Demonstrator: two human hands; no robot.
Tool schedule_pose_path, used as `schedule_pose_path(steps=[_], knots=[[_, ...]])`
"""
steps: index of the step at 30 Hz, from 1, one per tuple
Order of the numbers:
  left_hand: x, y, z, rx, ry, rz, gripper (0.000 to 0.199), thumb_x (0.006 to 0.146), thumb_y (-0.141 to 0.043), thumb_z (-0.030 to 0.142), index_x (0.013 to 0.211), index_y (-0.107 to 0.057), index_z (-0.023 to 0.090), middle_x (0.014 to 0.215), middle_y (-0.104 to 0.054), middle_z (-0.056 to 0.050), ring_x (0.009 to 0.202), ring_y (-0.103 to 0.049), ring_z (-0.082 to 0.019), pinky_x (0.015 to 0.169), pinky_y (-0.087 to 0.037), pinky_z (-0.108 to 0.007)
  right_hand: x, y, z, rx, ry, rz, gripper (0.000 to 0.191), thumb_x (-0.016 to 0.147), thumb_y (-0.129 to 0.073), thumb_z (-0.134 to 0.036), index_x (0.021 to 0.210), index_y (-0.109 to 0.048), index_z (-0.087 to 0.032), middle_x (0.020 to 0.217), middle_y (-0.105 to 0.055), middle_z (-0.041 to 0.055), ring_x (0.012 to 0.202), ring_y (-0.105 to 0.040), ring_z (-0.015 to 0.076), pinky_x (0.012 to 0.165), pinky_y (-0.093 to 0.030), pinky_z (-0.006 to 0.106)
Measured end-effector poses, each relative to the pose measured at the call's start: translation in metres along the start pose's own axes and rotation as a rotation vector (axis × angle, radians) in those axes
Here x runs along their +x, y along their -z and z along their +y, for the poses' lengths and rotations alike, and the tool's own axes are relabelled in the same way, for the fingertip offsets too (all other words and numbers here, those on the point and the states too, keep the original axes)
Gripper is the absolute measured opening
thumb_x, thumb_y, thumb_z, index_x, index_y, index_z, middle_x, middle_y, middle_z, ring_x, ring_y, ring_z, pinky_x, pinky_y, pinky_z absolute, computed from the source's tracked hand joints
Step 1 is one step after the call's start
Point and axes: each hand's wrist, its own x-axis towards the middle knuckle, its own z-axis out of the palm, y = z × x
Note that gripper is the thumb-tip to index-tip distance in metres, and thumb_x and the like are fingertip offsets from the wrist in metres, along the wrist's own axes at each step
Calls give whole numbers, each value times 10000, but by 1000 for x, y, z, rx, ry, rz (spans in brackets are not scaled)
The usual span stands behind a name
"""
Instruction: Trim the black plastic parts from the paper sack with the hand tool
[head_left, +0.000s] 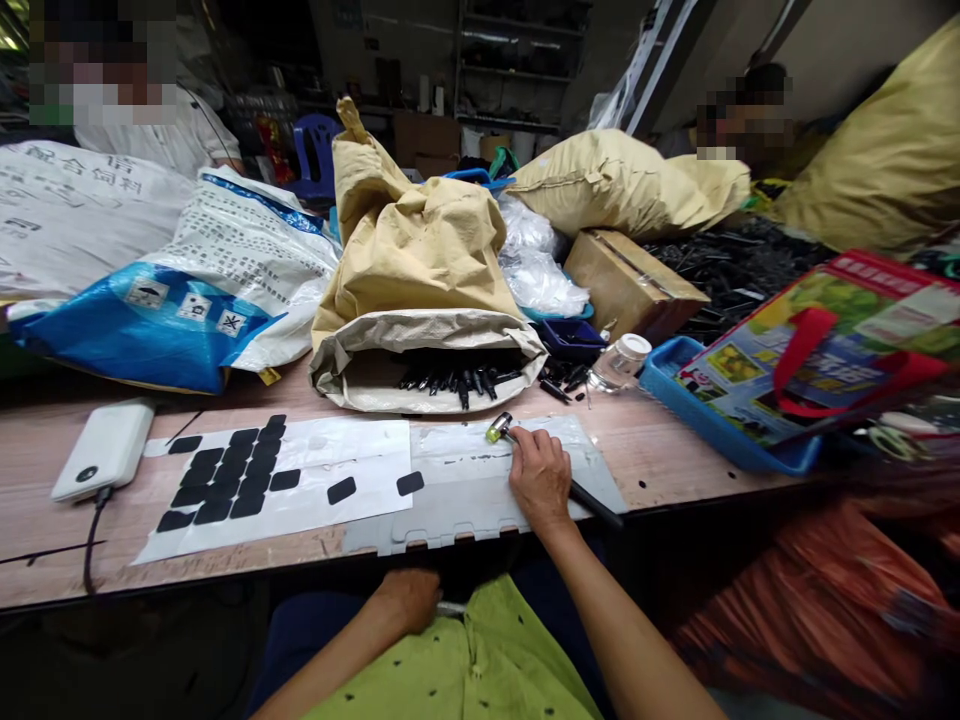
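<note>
The black-handled, metal-headed hammer point(501, 428) is in my right hand point(540, 475), fingers wrapped round it, over a grey sheet point(465, 500). My left hand point(411, 597) is below the wood-grained bench point(255, 562); I cannot tell its grip. White paper point(375, 455) with black rounded patches point(214, 510) lies leftward; beyond, a tan sack point(420, 250), dim shelves point(517, 74).

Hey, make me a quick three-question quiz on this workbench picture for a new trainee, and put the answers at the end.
1. What is the right hand holding? A) a screwdriver, B) a hammer, C) a brush.
2. True or false: the left hand is resting on top of the table.
3. Fill in the blank: the pieces showing at the mouth of the open sack are coloured ____.

Key: 1. B. 2. False; it is below the front edge, by the lap. 3. Black.
</note>
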Motion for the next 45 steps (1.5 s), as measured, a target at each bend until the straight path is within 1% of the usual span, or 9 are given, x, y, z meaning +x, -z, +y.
schedule_pose_path(steps=[6, 11, 13, 16, 18, 21, 27, 36, 45], knots=[[-18, 21, 17, 89, -67, -18, 341, 861, -579, 284, 1058, -801, 117, 1126, -753, -245, 1111, -706, -413, 918, -553, -497, 0, -1, 0, -2, 18, 27, 272, 971, -519, -189, 1193, -667, -243, 965, -616, 67, 910, -471, 229, 747, -288, 333], [-37, 87, 50, -216, -468, 108, 358, 917, -532, 461, 811, -765, 211, 766, -759, -64, 702, -692, -229, 637, -477, -306, 1, 0, -1, -6, 8, 16, 263, 975, -526, -189, 1187, -674, -239, 954, -616, 68, 913, -475, 231, 749, -288, 333], [-26, 125, 58, -393, -355, 349, 439, 964, -450, 486, 766, -718, 201, 715, -729, -40, 648, -639, -185, 592, -419, -276, 1, 1, -1, -8, 6, 9, 262, 978, -528, -194, 1191, -674, -236, 959, -619, 69, 912, -476, 231, 751, -288, 335], [11, 177, 59, -407, 10, 790, 365, 946, -505, 501, 862, -716, 216, 861, -753, -67, 808, -665, -231, 691, -437, -309, 1, 1, -1, -8, 9, 2, 264, 982, -527, -199, 1199, -670, -238, 973, -622, 69, 915, -478, 230, 749, -287, 338], [38, 202, 55, -390, 181, 889, 362, 917, -548, 538, 920, -721, 219, 972, -757, -106, 926, -677, -280, 766, -460, -349, 1, 1, 0, -7, 9, 1, 264, 978, -532, -197, 1199, -668, -241, 977, -622, 68, 919, -479, 229, 747, -286, 337], [66, 220, 51, -345, 279, 865, 419, 869, -591, 582, 943, -728, 193, 1053, -746, -168, 1010, -681, -333, 819, -472, -394, 1, 1, 0, -7, 4, -8, 268, 963, -554, -190, 1201, -665, -243, 985, -621, 65, 930, -479, 231, 751, -289, 336], [56, 208, 31, -278, 268, 804, 228, 865, -604, 428, 942, -692, 232, 1035, -743, -107, 987, -672, -314, 748, -440, -360, 1, 2, -1, -4, -15, -27, 272, 960, -565, -196, 1210, -659, -251, 997, -617, 59, 948, -480, 228, 769, -293, 331], [32, 142, -26, -253, -261, 853, 149, 853, -715, 351, 945, -693, 236, 946, -678, -26, 941, -581, -233, 805, -406, -323, 1, 0, -1, -21, -14, -17, 259, 980, -546, -219, 1204, -671, -259, 985, -618, 60, 936, -479, 226, 762, -291, 334], [41, 139, -27, -338, -255, 888, 170, 789, -794, 339, 935, -748, 265, 918, -695, -1, 937, -573, -227, 824, -389, -339, 2, 10, -2, 122, 28, 5, 310, 966, -512, -150, 1208, -691, -226, 976, -658, 64, 925, -544, 212, 808, -394, 322]])
